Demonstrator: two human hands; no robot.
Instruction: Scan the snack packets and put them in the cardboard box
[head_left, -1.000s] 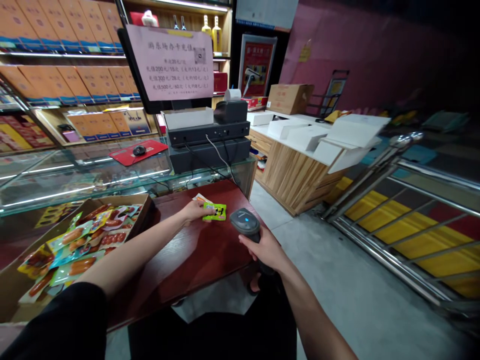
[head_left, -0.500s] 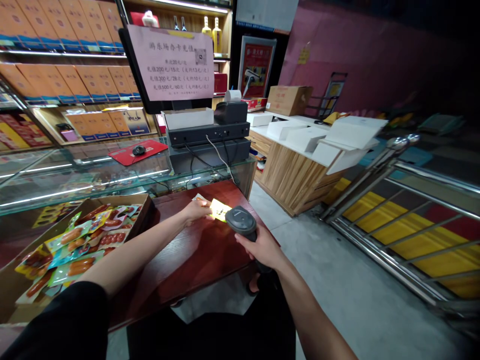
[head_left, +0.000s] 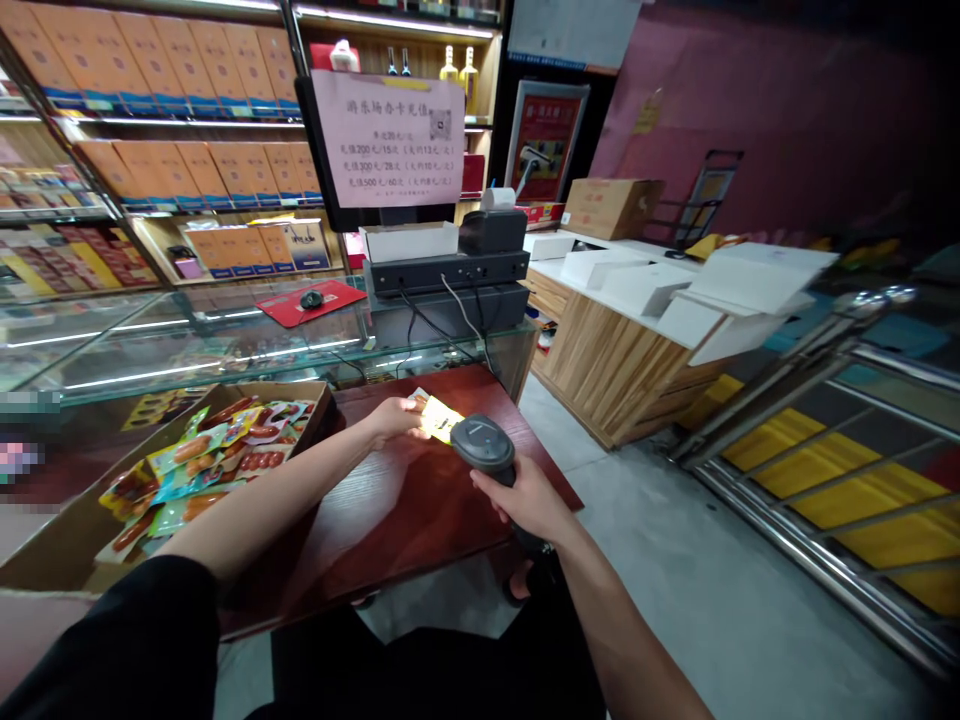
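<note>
My right hand (head_left: pixel 529 495) is wrapped round the grip of a dark grey handheld barcode scanner (head_left: pixel 484 443), its head pointing left. Just in front of it, my left hand (head_left: pixel 394 420) pinches a small yellow packet (head_left: pixel 441 420), brightly lit by the scanner's light. Whether scanner and packet touch I cannot tell. Both hands are over a dark red wooden table (head_left: pixel 405 500). To the left stands an open cardboard box (head_left: pixel 319 410) of packaged sausages (head_left: pixel 199 447), partly covered by my left forearm.
Behind the table runs a glass display counter (head_left: pixel 225 345) with a mouse (head_left: pixel 311 299), a monitor with a pink price sheet (head_left: pixel 394 140) and a receipt printer (head_left: pixel 493 232). A wooden counter (head_left: pixel 600 350) and a metal railing (head_left: pixel 787 380) stand to the right.
The view has turned slightly left, so the surroundings sit further right in the picture. Both hands keep their hold, with the packet still lit in front of the scanner.
</note>
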